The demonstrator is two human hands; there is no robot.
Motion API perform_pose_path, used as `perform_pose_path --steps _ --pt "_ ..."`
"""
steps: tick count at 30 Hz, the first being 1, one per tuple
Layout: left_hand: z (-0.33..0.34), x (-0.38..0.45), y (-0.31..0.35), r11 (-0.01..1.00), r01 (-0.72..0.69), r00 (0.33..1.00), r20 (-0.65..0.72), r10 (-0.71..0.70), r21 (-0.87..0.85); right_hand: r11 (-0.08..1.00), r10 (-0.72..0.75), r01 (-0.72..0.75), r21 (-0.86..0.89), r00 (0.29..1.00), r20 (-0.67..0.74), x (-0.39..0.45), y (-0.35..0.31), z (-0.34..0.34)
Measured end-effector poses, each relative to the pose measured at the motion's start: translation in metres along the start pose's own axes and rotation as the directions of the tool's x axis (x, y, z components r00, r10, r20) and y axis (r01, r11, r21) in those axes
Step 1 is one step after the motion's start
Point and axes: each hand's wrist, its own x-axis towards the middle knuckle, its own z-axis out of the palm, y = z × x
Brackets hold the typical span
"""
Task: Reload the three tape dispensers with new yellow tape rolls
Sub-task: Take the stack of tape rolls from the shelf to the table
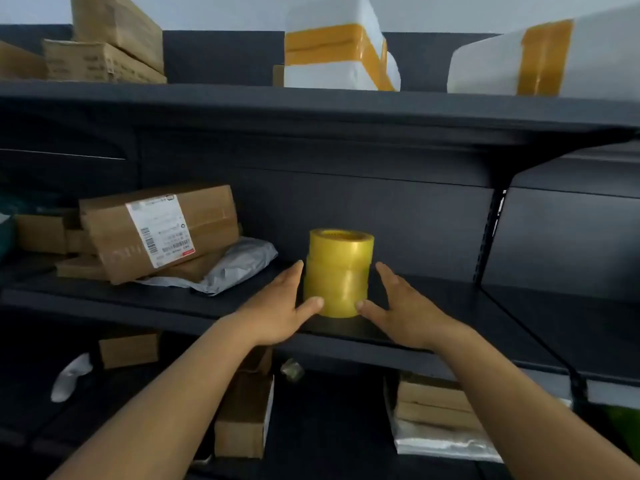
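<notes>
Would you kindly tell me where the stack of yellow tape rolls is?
The stack of yellow tape rolls stands mid-frame on the middle shelf, between both hands, right of the labelled cardboard box.

Looks like a parcel storeroom or a shipping room. Dark metal shelves (311, 109) on slotted uprights (488, 233), loaded with brown cardboard parcels (159, 230), one with a printed shipping label (161, 230). Also a grey plastic mailer bag (235, 268) and white foam boxes (339, 57) closed with yellow tape on the top shelf.
</notes>
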Motion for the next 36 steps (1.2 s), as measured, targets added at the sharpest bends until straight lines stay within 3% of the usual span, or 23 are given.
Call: perform_pose_path --steps 5,12,16,26,36 --pt "0.006 0.034 -0.011 0.964 -0.077 0.996 -0.069 0.061 -0.254 0.957 -0.032 0.071 0.281 0.989 -0.143 0.040 -0.010 0.020" --pt "0.030 0.065 -0.007 0.858 -0.152 0.977 -0.206 0.055 -0.490 0.879 0.074 0.089 0.469 0.945 -0.319 0.057 -0.017 0.053" --pt "0.037 0.069 -0.006 0.842 -0.178 0.961 -0.273 0.038 -0.509 0.877 0.109 0.076 0.474 0.930 -0.351 0.063 -0.020 0.059" --pt "0.036 0.063 0.000 0.764 -0.197 0.958 -0.288 0.015 -0.615 0.816 0.099 0.140 0.561 0.922 -0.375 0.055 -0.019 0.052" --pt "0.057 0.036 0.086 0.647 -0.307 0.951 -0.259 0.171 -0.698 0.841 0.212 0.116 0.529 0.828 -0.519 -0.029 0.013 0.005"
